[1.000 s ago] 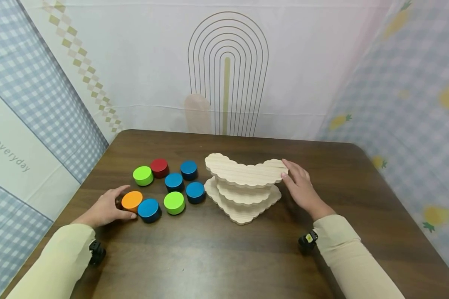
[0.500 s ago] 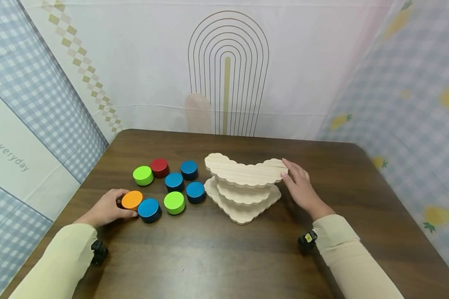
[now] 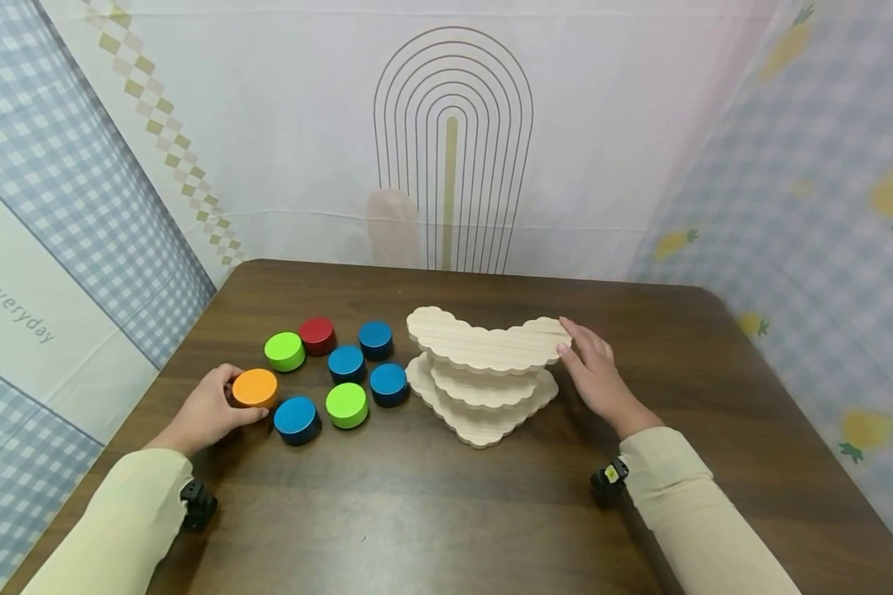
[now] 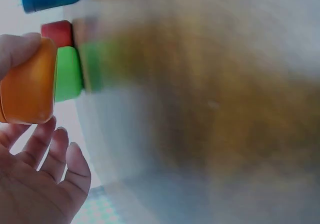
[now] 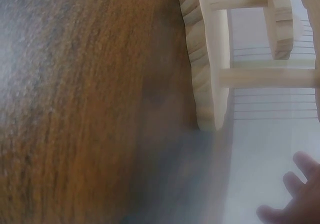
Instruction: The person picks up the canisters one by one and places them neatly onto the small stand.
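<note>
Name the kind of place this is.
Probably a makeshift recording booth: printed fabric sheets hang behind and beside a dark wood-grain table, and two black wrist cameras are in view.

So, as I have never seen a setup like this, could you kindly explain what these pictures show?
Of course. There is no robot here, just a person's two bare hands. The wide view comes from a camera worn on the head, looking forward and down; the two close views come from the wrist cameras, one per arm.

On the brown table are four blue blocks, two green blocks, a red block and a tiered wooden stand.

The left hand holds an orange block between thumb and fingers. The right hand seems to touch the right end of the stand's top tier.
</note>
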Motion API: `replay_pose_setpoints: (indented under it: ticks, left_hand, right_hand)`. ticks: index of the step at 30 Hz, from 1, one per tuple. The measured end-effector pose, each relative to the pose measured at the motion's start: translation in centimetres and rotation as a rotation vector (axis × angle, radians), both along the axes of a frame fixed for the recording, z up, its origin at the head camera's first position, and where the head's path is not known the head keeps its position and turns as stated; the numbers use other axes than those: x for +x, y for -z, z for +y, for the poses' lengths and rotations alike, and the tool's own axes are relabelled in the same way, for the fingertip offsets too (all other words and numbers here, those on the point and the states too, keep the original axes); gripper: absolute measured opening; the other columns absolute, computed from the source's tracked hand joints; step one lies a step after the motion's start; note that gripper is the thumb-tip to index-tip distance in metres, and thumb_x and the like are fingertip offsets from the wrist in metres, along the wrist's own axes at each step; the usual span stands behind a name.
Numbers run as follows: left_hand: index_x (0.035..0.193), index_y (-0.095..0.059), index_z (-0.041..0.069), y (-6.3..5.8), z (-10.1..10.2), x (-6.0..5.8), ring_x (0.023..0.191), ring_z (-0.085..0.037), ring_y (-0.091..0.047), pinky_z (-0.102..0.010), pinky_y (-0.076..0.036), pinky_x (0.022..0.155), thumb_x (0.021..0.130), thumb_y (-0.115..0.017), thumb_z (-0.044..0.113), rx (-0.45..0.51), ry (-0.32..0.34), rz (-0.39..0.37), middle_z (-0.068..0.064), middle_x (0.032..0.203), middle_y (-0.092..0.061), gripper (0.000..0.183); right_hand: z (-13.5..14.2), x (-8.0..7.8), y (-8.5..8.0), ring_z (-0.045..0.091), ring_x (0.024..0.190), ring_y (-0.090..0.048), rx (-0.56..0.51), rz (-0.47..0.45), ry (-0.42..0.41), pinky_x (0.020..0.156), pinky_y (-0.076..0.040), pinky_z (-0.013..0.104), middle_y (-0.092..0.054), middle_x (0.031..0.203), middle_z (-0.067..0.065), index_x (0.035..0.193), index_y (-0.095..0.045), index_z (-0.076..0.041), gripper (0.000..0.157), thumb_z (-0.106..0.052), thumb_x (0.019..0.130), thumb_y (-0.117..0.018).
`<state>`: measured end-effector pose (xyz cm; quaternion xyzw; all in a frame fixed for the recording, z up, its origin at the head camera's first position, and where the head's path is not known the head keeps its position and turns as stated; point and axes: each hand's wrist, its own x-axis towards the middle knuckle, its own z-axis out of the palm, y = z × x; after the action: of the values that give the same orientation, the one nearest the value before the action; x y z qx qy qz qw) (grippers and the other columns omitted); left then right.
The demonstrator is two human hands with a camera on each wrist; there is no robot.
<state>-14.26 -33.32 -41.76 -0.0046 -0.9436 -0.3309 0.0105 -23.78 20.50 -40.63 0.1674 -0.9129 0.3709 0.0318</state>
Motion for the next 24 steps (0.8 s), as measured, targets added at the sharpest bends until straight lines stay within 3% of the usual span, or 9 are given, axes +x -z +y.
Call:
replay_pose_setpoints:
  ticks: [13, 24]
  left_hand:
    - [0.111, -0.043, -0.012, -3.0, 3.9, -0.4, 0.099, -0.037, -0.041, -0.053, -0.043, 0.087, 0.074, -0.080, 0.012, 0.011, -0.044, 0.163, -0.025, 0.109, -0.040, 0.057]
    - [0.120, -0.037, -0.010, -4.7, 7.8, -1.0, 0.103, -0.039, -0.046, -0.056, -0.045, 0.094, 0.080, -0.074, 0.013, 0.062, -0.034, 0.118, -0.027, 0.118, -0.034, 0.060]
  right_hand:
    - [-0.1, 0.0, 0.2, 0.047, 0.140, -0.009, 0.002, 0.011, 0.005, 0.109, -0.010, 0.064, -0.023, 0.152, 0.024, 0.152, -0.025, -0.010, 0.053, -0.033, 0.105, -0.035]
    - [-0.3, 0.1, 0.3, 0.047, 0.140, -0.010, -0.004, 0.012, 0.010, 0.109, -0.010, 0.064, -0.023, 0.152, 0.026, 0.152, -0.025, -0.010, 0.053, -0.033, 0.105, -0.034]
